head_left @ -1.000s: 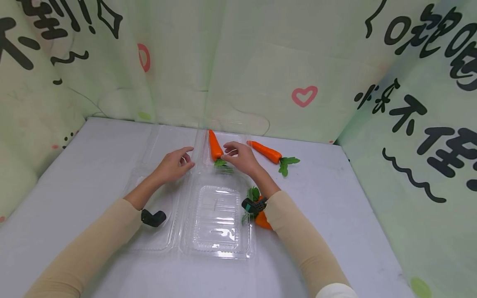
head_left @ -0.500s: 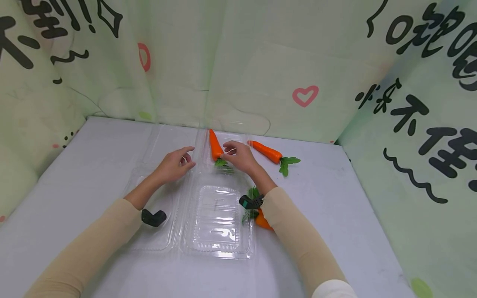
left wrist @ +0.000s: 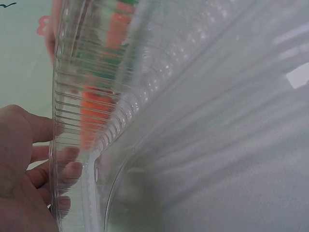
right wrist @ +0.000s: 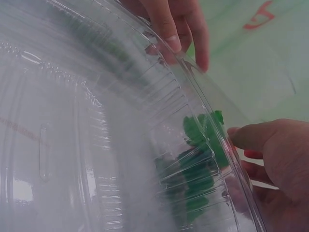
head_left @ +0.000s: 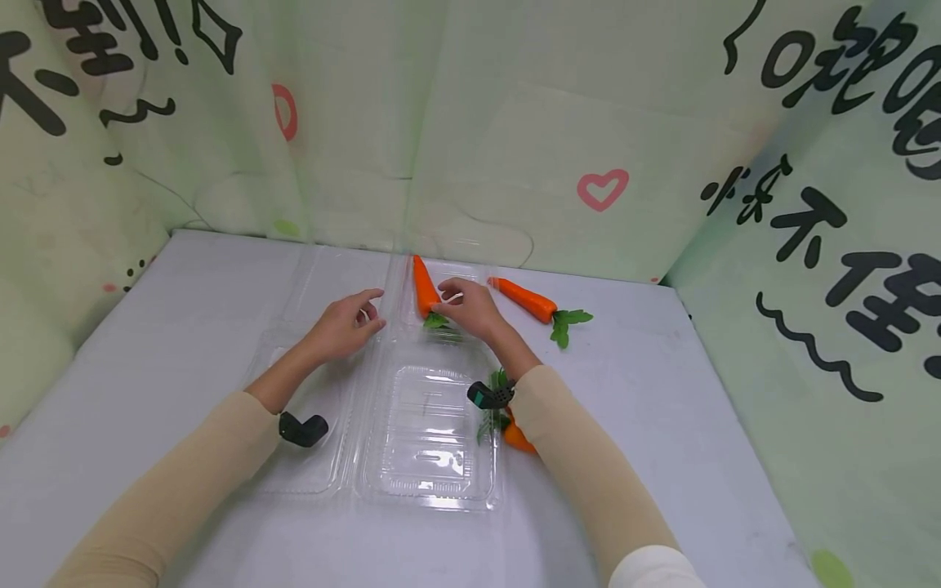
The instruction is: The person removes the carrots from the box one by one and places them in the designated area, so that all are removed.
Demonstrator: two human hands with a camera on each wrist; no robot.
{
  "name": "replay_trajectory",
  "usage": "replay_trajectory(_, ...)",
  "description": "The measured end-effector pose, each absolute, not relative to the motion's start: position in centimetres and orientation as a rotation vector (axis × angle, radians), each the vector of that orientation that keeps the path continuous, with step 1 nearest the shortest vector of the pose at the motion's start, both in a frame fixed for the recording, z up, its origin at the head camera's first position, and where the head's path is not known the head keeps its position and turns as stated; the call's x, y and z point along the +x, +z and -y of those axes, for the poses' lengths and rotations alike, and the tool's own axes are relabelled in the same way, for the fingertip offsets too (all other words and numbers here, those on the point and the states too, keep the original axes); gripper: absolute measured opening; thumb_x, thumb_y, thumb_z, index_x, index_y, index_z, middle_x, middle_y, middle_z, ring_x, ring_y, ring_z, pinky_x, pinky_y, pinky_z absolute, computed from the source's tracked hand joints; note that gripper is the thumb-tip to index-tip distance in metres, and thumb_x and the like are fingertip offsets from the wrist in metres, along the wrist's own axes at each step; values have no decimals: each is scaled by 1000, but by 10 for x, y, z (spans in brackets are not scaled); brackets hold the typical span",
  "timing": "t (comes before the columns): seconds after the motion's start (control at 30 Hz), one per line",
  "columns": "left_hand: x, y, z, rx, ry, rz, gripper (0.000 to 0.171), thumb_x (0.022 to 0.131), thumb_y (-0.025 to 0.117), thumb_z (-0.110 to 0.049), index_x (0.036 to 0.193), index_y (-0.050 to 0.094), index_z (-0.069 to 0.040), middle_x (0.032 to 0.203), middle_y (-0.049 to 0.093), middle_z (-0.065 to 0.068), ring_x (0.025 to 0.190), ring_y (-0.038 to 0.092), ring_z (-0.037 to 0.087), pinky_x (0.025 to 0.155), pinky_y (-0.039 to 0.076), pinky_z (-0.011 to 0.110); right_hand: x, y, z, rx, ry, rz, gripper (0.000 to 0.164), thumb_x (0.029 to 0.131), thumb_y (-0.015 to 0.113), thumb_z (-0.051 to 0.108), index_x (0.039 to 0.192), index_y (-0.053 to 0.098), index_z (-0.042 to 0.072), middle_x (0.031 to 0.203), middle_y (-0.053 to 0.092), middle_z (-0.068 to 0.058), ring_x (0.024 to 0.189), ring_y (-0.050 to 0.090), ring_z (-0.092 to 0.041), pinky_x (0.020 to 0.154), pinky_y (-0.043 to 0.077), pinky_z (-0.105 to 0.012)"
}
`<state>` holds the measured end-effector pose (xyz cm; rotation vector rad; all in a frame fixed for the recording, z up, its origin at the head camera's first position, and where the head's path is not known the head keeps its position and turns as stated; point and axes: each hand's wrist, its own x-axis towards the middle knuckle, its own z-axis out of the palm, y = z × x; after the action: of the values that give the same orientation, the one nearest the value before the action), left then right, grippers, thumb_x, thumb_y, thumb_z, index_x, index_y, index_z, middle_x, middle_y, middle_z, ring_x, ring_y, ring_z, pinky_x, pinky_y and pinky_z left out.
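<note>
My left hand (head_left: 345,325) hangs with loosely bent fingers over the lid side of the clear plastic containers, and nothing lies in it. My right hand (head_left: 474,309) hovers over the far clear container (head_left: 463,269), its thumb right at the leafy end of an orange carrot (head_left: 424,286) inside. The fingers stay relaxed and apart. Through the near container's wall, the right wrist view shows green leaves (right wrist: 195,179) beside that hand. In the left wrist view, a carrot (left wrist: 96,111) shows through ribbed plastic beside the left hand (left wrist: 24,164).
A near clear container (head_left: 426,504) lies with its lid (head_left: 294,492) unfolded to the left. A second carrot (head_left: 525,300) rests on the white table (head_left: 625,425) to the right. Another orange carrot (head_left: 518,437) with leaves is partly covered by the right sleeve (head_left: 573,465).
The right forearm and its wrist camera have shifted slightly left. Both hands stay nearly in place, and the carrots and containers have not moved.
</note>
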<state>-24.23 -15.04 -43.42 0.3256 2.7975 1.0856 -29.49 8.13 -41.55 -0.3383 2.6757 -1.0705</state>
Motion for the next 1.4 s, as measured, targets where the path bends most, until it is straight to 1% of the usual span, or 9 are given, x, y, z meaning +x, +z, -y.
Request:
replay_trajectory(0.4,-243,-434,152,337,1084,-2803,56,97,57,-23,147,37,-7,112,61,14,98,54,26,89,54,39,-302,-419,-76,-319,-1046,-2678,43,91,67,25,130,57,9,122,61,-9,110,58,-23,98,52,-34)
replay_trajectory(0.6,-243,-433,153,341,1087,-2796,56,97,57,-23,147,37,-6,112,61,14,97,55,26,89,54,39,-303,-420,-73,-332,-1038,-2676,46,91,67,25,133,54,8,124,60,-10,112,58,-25,99,51,-35)
replay_trajectory(0.87,-243,-433,152,346,1092,-2800,56,97,57,-23,146,38,-6,111,61,14,96,55,25,88,54,38,-306,-420,-69,-291,-1009,-2679,50,91,68,27,135,52,9,126,60,-10,114,58,-25,100,51,-36)
replay_trajectory(1.4,-243,-435,151,334,1100,-2792,56,97,58,-23,147,38,-7,110,61,13,97,54,26,88,53,39,-309,-425,-66,-285,-990,-2687,49,90,69,28,131,53,7,126,59,-12,113,57,-25,100,50,-37)
